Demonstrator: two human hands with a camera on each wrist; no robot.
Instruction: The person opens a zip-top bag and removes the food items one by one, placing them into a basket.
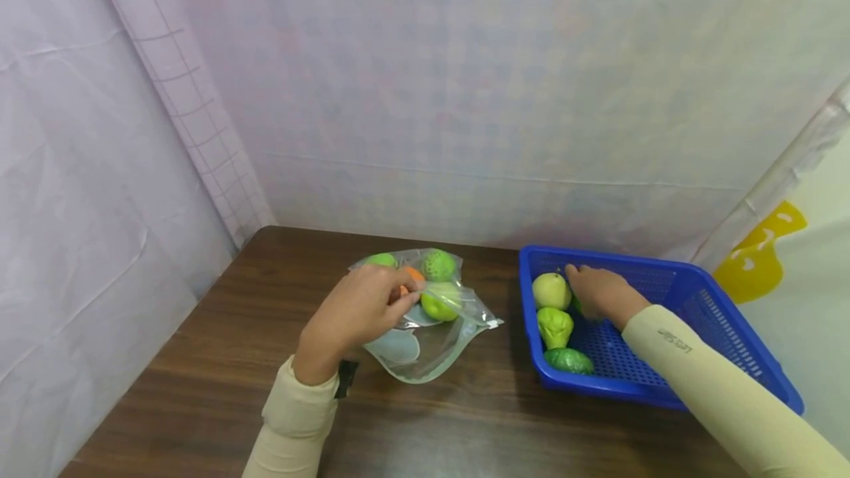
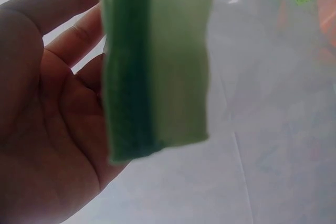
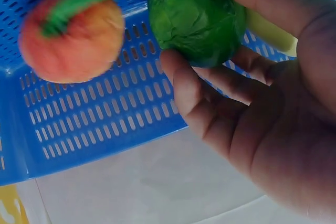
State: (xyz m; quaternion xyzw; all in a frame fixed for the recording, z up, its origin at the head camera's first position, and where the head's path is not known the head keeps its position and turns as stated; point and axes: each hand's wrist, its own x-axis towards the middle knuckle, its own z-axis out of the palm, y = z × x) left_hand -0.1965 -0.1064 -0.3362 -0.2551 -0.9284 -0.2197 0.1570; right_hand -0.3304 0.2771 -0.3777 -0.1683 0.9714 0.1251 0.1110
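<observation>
A clear zip bag (image 1: 425, 360) lies on the table with green round pieces (image 1: 440, 265) and an orange one inside. My left hand (image 1: 361, 308) pinches the bag's upper layer near its opening; in the left wrist view the green zip edge (image 2: 131, 77) crosses in front of the fingers. Inside the blue basket (image 1: 637, 389), my right hand (image 1: 600, 292) curls its fingers round a dark green vegetable (image 3: 197, 19), seen best in the right wrist view. Beside that hand lie a pale round fruit (image 1: 551, 292), a light green piece (image 1: 555, 327) and a dark green bumpy one (image 1: 569, 361).
A red-orange fruit with a green leaf (image 3: 73, 35) sits in the basket, in the right wrist view. The dark wooden table (image 1: 219, 360) meets white sheeting (image 1: 465, 94) behind and at the left. A yellow shape (image 1: 760, 260) shows beyond the basket at the right.
</observation>
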